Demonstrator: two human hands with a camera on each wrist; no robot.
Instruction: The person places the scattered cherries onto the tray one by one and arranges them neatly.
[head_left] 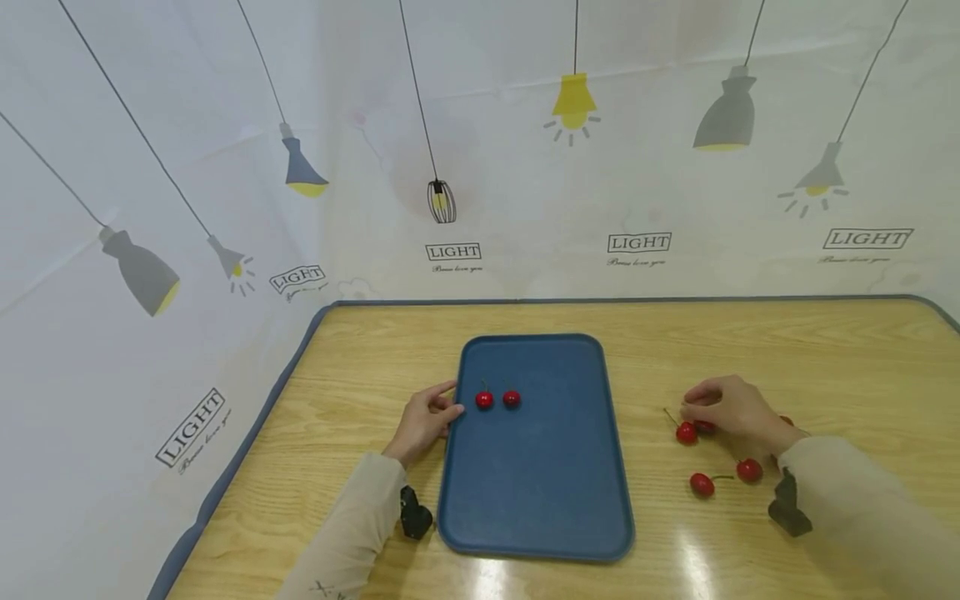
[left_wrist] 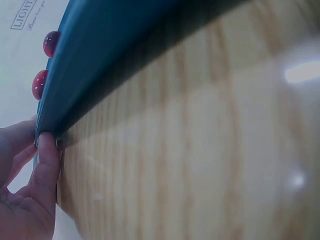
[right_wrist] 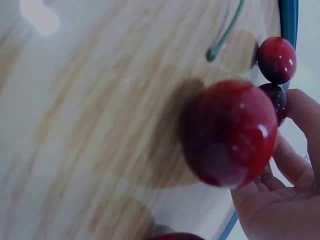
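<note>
Seven cherries (head_left: pixel 484 400) are visible: two on the one blue tray (head_left: pixel 536 483), five toward the right edge of the one table (head_left: pixel 367 358). There are two hands (head_left: pixel 422 423), two black wrist devices (head_left: pixel 414 513), seven printed lamps (head_left: pixel 574 96) and five "LIGHT" labels (head_left: pixel 639 242).

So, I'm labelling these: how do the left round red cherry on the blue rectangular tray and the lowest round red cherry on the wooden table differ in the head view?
The left cherry lies on the blue tray; the lowest cherry, on the wooden table. The left cherry's stem points up; the lowest cherry's, right. Both look red and glossy.
</note>
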